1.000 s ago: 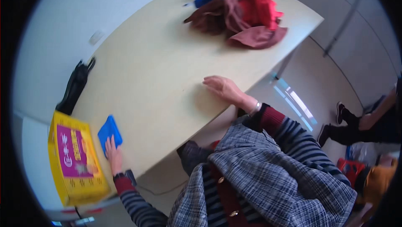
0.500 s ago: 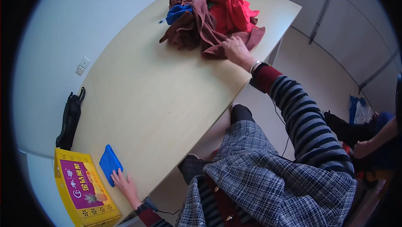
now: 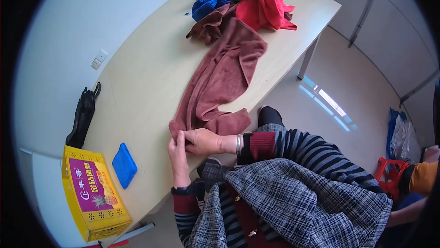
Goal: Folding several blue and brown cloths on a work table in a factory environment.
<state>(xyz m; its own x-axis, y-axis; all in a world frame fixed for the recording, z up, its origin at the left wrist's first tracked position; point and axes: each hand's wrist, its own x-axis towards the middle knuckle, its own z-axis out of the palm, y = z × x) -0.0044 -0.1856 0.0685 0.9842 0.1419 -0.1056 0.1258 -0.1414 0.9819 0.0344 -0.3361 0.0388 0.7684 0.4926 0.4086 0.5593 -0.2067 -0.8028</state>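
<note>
A long brown cloth (image 3: 224,74) stretches from the heap at the far end of the table down to its near edge. Both my hands meet at its near end. My right hand (image 3: 204,141) grips the cloth there, fingers closed. Beside it, my left hand (image 3: 178,149) pinches the cloth's corner, its fingertips touching the right hand. The heap behind holds a red cloth (image 3: 261,5), a blue cloth (image 3: 208,6) and more brown cloth (image 3: 206,28). A flat, folded blue cloth (image 3: 124,165) lies left of my left hand.
A yellow and purple carton (image 3: 94,193) stands at the table's left corner, with a black folded umbrella-like item (image 3: 82,115) behind it. The pale table (image 3: 146,74) runs along a wall with a socket (image 3: 98,59). At right are a red plastic stool (image 3: 387,174) and another person's arm (image 3: 405,213).
My right hand has drawn the brown cloth out of the heap toward me, spreading it along the table. My left hand has left the folded blue cloth and taken hold of the brown one.
</note>
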